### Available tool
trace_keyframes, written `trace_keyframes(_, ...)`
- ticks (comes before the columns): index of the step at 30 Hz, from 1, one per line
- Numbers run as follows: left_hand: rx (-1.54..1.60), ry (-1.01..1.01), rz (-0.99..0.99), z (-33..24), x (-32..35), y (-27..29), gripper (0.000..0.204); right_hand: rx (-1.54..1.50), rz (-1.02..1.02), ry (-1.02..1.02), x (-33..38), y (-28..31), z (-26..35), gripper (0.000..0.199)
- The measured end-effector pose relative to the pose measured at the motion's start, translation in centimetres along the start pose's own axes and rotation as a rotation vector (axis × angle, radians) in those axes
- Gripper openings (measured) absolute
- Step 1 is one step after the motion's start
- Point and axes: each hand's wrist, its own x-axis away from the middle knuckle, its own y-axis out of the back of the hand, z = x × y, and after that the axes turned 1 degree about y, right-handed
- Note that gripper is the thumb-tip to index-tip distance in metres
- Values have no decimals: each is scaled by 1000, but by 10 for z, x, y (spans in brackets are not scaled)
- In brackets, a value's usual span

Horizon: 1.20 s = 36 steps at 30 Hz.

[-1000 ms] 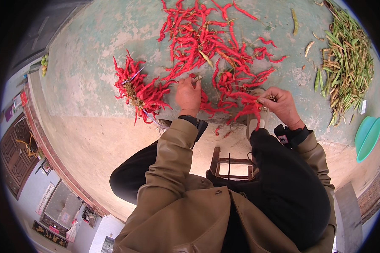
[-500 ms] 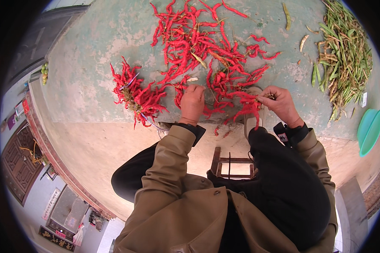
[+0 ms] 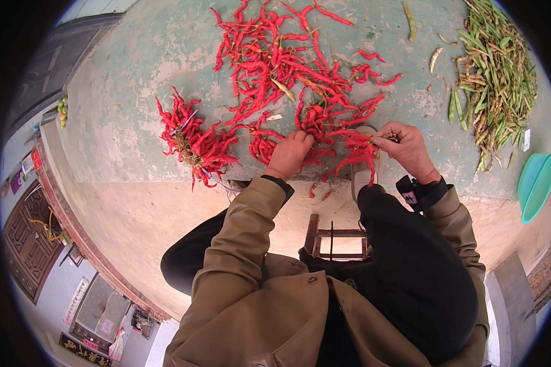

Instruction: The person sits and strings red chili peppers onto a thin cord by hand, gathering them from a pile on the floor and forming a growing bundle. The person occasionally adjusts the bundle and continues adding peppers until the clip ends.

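My right hand (image 3: 409,151) pinches the stems of a small bunch of red chilli peppers (image 3: 360,151), whose pods fan out to the left above my shoe. My left hand (image 3: 289,156) is at the near edge of the loose red chillies, fingers curled together with their tips among the pods; what they hold, if anything, is hidden. Next to it on the left lies a small heap of chillies (image 3: 261,147). Farther left rests a thick bundle of red chillies (image 3: 211,147), bound at the stems with purplish string (image 3: 185,124). The large loose pile (image 3: 266,73) spreads out beyond my hands.
A heap of green and brown bean pods (image 3: 493,85) lies at the far right, with a turquoise plastic basin (image 3: 537,186) nearer. Stray pods (image 3: 410,23) are on the worn greenish concrete (image 3: 134,73). A low wooden stool frame (image 3: 314,235) shows between my legs.
My left hand has moved right, from beside the small heap to the chillies in the middle. My right hand still holds its bunch in about the same place.
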Motion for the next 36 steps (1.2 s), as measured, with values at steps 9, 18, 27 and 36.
trace_keyframes(9, 131, 107, -284, -6, -3, 13, 15, 11, 8, -24, 2, 2, 6, 5)
trace_keyframes(18, 690, 5, -667, -103, -40, 91, 17, -88, 57, -100, 11, -5, 36, 5)
trace_keyframes(27, 1380, 314, -558, -126, -39, 79, 13, -181, 146, -45, 6, -14, 34, 15)
trace_keyframes(36, 1567, 321, -408, -108, -21, 69, 11, -24, 252, -62, 5, -21, 38, 7)
